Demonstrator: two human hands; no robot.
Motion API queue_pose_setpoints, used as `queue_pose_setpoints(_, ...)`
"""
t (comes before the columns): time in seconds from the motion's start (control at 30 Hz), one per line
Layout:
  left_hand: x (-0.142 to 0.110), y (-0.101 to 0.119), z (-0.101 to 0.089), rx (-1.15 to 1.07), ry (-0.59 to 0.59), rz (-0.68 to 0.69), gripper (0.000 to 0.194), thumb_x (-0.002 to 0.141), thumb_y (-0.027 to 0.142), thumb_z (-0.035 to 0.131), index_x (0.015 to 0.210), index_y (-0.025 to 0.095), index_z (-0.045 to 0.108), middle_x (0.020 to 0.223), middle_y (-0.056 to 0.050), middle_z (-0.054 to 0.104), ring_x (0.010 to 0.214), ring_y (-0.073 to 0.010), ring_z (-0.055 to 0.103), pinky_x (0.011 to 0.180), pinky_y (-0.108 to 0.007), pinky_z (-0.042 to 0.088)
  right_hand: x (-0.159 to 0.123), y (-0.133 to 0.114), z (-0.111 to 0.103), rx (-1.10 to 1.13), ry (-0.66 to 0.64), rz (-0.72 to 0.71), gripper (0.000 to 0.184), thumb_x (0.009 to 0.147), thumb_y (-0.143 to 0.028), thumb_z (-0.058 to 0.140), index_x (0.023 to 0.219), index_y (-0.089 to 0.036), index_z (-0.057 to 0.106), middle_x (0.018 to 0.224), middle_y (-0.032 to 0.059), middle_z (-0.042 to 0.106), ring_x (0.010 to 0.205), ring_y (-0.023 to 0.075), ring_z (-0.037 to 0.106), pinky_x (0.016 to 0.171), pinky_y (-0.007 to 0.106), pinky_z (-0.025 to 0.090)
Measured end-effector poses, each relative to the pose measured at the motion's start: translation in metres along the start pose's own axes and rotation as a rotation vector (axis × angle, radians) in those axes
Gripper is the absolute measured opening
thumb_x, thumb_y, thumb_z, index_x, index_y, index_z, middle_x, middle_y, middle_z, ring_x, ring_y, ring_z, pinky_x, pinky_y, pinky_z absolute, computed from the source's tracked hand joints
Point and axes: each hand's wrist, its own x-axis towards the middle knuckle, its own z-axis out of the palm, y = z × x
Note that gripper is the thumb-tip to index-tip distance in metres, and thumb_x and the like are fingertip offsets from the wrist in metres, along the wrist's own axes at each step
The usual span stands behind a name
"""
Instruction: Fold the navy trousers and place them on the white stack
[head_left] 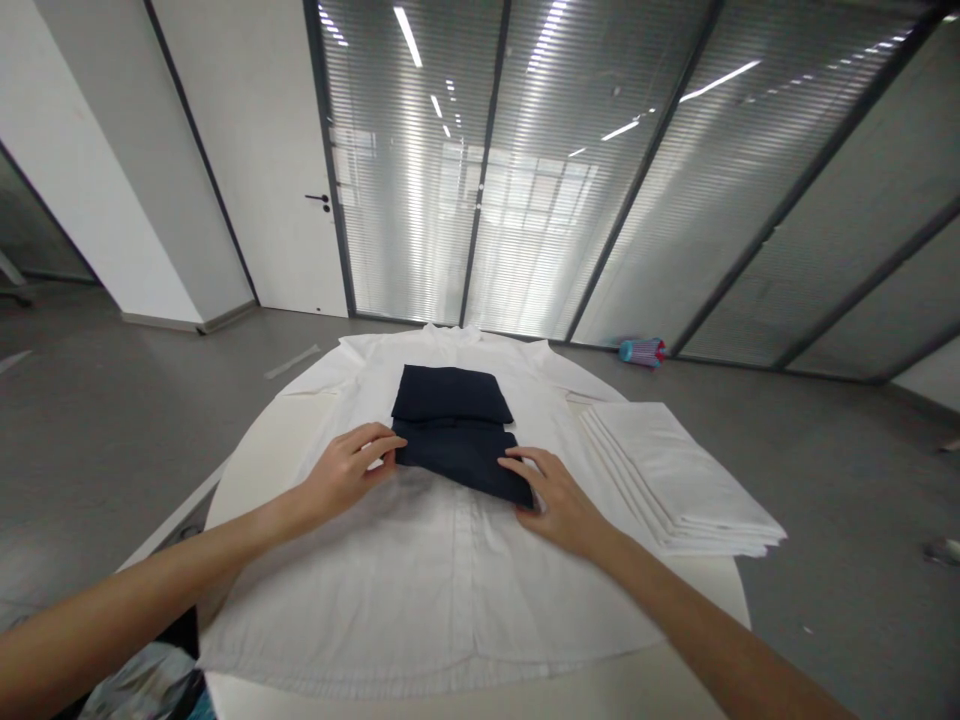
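Note:
A dark navy folded cloth (454, 395) lies on a white button-front shirt (375, 580), which is spread flat with its collar at the far side. My left hand (356, 460) pinches the left corner of the cloth's near flap between thumb and fingers. At the flap's lower right corner, my right hand (551, 495) grips the edge in the same way. The near flap is lifted a little and slants down toward the right. What kind of garment the navy cloth is cannot be made out.
A stack of folded white cloth (682, 480) sits at the right of the round white table (247, 470). Crumpled plastic (142, 685) shows below its left edge. A blue and red object (643, 352) lies on the floor by the glass partition (420, 180); a door (255, 150) stands at the left.

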Motion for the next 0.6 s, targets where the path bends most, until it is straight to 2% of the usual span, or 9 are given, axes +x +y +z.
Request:
queue_pose_setpoints(0.1, 0.014, -0.005, 0.002, -0.020, 0.094, -0.019, 0.024, 0.093, 0.009, 0.055, 0.112, 0.021, 0.064, 0.094, -0.006, 0.067, 0.084, -0.0147, 0.065, 0.074, -0.026, 0.055, 0.014, 0.027, 0.005, 0.065, 0.017, 0.036, 0.068, 0.080, -0.013, 0.060, 0.146, -0.026, 0.048, 0.146, 0.0135, 0.046, 0.135, 0.0283, 0.045, 0.110, 0.051, 0.040)
queue_pose_setpoints(0.2, 0.026, -0.013, 0.006, -0.046, 0.152, -0.086, 0.023, 0.095, 0.011, 0.052, 0.111, 0.021, 0.065, 0.096, -0.007, 0.067, 0.088, -0.0159, 0.065, 0.078, -0.029, 0.055, 0.036, 0.048, 0.010, 0.148, 0.013, 0.009, 0.056, 0.081, -0.016, 0.060, 0.136, -0.026, 0.059, 0.147, 0.0112, 0.048, 0.136, 0.0292, 0.045, 0.112, 0.053, 0.037)
queue_pose_setpoints(0.27, 0.037, -0.025, 0.011, -0.062, 0.202, -0.153, 0.020, 0.097, 0.014, 0.049, 0.107, 0.020, 0.065, 0.097, -0.007, 0.066, 0.090, -0.0164, 0.064, 0.081, -0.030, 0.054, 0.054, 0.059, 0.015, 0.259, 0.027, 0.027, 0.039, 0.085, -0.022, 0.058, 0.123, -0.024, 0.067, 0.138, 0.0104, 0.058, 0.128, 0.0284, 0.054, 0.109, 0.050, 0.041)
queue_pose_setpoints(0.33, 0.052, -0.043, 0.019, -0.092, 0.253, -0.246, 0.018, 0.098, 0.018, 0.048, 0.103, 0.020, 0.065, 0.096, -0.007, 0.066, 0.091, -0.0166, 0.063, 0.081, -0.030, 0.054, 0.074, 0.069, 0.023, 0.367, 0.061, 0.157, 0.029, 0.090, -0.033, 0.055, 0.111, -0.021, 0.072, 0.119, 0.0103, 0.070, 0.110, 0.0276, 0.064, 0.098, 0.046, 0.049)
queue_pose_setpoints(0.37, 0.061, -0.054, 0.025, -0.125, 0.271, -0.310, 0.017, 0.098, 0.021, 0.049, 0.101, 0.020, 0.065, 0.097, -0.006, 0.067, 0.089, -0.0164, 0.063, 0.079, -0.029, 0.054, 0.084, 0.074, 0.027, 0.404, 0.081, 0.258, 0.030, 0.091, -0.038, 0.055, 0.106, -0.019, 0.073, 0.107, 0.0101, 0.073, 0.101, 0.0272, 0.067, 0.091, 0.043, 0.053)
queue_pose_setpoints(0.43, 0.079, -0.078, 0.038, -0.240, 0.297, -0.507, 0.012, 0.094, 0.024, 0.054, 0.098, 0.019, 0.064, 0.098, -0.005, 0.067, 0.085, -0.0154, 0.063, 0.072, -0.025, 0.052, 0.104, 0.084, 0.036, 0.426, 0.127, 0.470, 0.035, 0.091, -0.044, 0.056, 0.098, -0.015, 0.074, 0.091, 0.0089, 0.075, 0.087, 0.0262, 0.068, 0.079, 0.038, 0.055)
queue_pose_setpoints(0.5, 0.093, -0.099, 0.053, -0.447, 0.312, -0.838, 0.011, 0.089, 0.026, 0.062, 0.098, 0.019, 0.062, 0.096, -0.004, 0.066, 0.078, -0.0132, 0.062, 0.066, -0.022, 0.050, 0.120, 0.093, 0.044, 0.387, 0.150, 0.634, 0.032, 0.089, -0.042, 0.058, 0.090, -0.014, 0.073, 0.083, 0.0078, 0.075, 0.081, 0.0242, 0.068, 0.072, 0.033, 0.054)
queue_pose_setpoints(0.57, 0.097, -0.113, 0.065, -0.662, 0.280, -1.185, 0.023, 0.085, 0.031, 0.069, 0.101, 0.019, 0.058, 0.087, -0.002, 0.064, 0.067, -0.0117, 0.060, 0.059, -0.021, 0.048, 0.132, 0.099, 0.051, 0.323, 0.162, 0.737, 0.028, 0.089, -0.036, 0.058, 0.081, -0.014, 0.072, 0.079, 0.0076, 0.074, 0.077, 0.0223, 0.067, 0.070, 0.030, 0.052)
queue_pose_setpoints(0.6, 0.094, -0.117, 0.069, -0.745, 0.239, -1.313, 0.029, 0.084, 0.035, 0.071, 0.103, 0.019, 0.056, 0.081, -0.002, 0.062, 0.060, -0.0116, 0.058, 0.056, -0.022, 0.048, 0.135, 0.101, 0.053, 0.293, 0.158, 0.770, 0.027, 0.089, -0.034, 0.057, 0.077, -0.014, 0.071, 0.076, 0.0077, 0.073, 0.075, 0.0218, 0.066, 0.069, 0.029, 0.050)
